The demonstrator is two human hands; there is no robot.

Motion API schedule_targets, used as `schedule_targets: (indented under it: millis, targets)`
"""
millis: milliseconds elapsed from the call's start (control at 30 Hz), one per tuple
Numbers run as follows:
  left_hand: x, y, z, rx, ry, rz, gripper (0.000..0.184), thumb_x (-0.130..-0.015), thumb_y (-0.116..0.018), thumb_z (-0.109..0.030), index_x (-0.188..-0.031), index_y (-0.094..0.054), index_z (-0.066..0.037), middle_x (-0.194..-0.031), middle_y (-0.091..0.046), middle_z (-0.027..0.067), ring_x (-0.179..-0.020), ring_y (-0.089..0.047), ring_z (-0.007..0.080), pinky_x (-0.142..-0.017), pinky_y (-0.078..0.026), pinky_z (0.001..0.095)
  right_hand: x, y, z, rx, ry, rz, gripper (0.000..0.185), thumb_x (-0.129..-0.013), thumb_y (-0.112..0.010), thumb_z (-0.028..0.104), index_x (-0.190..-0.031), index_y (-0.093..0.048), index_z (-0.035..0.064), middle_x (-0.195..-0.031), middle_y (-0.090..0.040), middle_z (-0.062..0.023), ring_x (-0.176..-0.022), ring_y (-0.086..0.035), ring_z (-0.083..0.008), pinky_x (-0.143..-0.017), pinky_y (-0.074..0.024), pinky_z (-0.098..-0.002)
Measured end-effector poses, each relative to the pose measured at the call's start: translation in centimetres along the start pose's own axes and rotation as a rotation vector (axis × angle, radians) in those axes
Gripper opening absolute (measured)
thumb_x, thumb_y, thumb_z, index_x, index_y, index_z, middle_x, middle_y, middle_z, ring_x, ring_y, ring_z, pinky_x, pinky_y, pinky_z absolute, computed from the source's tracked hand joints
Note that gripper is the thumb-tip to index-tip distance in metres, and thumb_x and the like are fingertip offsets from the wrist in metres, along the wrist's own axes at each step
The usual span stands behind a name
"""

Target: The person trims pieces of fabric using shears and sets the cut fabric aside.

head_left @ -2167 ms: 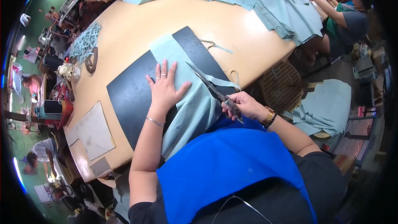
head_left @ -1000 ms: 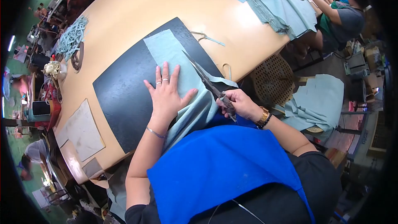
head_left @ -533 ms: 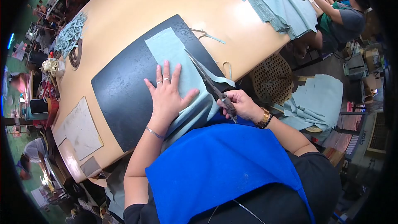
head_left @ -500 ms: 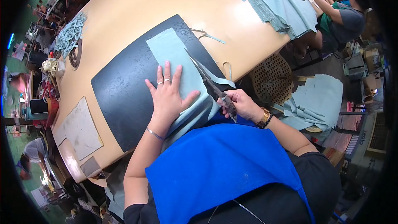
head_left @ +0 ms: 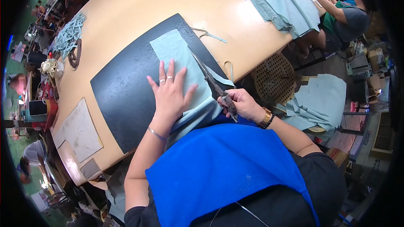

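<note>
A light teal piece of fabric [head_left: 171, 45] lies on a black board [head_left: 124, 84], its near end wrinkled and hanging toward my blue apron [head_left: 227, 164]. My left hand [head_left: 169, 94] rests on the fabric with its fingers spread. In my right hand [head_left: 244, 104] is a large pair of scissors [head_left: 210, 77] with wrapped handles, pointing up and left along the fabric's right edge. A narrow strip of fabric [head_left: 222, 79] curves away to the right of the blades. How far the blades are apart is hard to tell.
Teal fabric heaps [head_left: 280, 6] cover the table's far side. Tangled strips [head_left: 69, 35] lie at left, a pale pattern piece [head_left: 80, 130] at near left. Right of the table stand a woven chair [head_left: 273, 77] and a fabric-draped seat [head_left: 317, 101]. Other people work around the table.
My left thumb has lifted slightly, and the fingers have shifted a little on the fabric. The scissors have swung slightly, still along the same edge. The whole view has moved a little.
</note>
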State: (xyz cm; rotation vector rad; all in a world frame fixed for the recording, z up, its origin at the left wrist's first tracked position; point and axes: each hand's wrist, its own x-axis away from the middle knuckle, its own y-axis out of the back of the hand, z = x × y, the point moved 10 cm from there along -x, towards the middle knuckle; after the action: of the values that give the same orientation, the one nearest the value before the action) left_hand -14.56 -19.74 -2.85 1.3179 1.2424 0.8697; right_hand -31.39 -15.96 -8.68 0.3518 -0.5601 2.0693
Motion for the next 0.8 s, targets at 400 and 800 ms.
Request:
schedule_targets:
  millis: [400,800]
  targets:
    - [-0.1,-0.6,-0.3,0.025,0.032,0.09,0.067,-0.087,-0.048,-0.055,-0.142,-0.035,-0.02,-0.151,-0.021,0.0178,-0.14,-0.018,0.0356,-0.101,-0.011,0.0718,-0.3,0.2,0.5,-0.044,-0.048,-0.026,0.024,-0.089,-0.063,0.028,-0.091,-0.065,0.0041,-0.078,-0.062,-0.0012,-0.064,-0.058,-0.0071,-0.057,-0.0511,-0.0236]
    - [0.4,-0.3,-0.7,0.052,0.004,0.034,0.066,-0.086,-0.05,-0.054,-0.139,-0.04,-0.017,-0.148,-0.025,0.0209,-0.139,-0.02,0.0373,-0.099,-0.013,0.0729,0.1,0.2,0.3,-0.063,-0.028,-0.03,0.02,-0.09,-0.062,0.024,-0.095,-0.064,0.0041,-0.08,-0.061,-0.0009,-0.065,-0.058,-0.0068,-0.057,-0.0507,-0.0219]
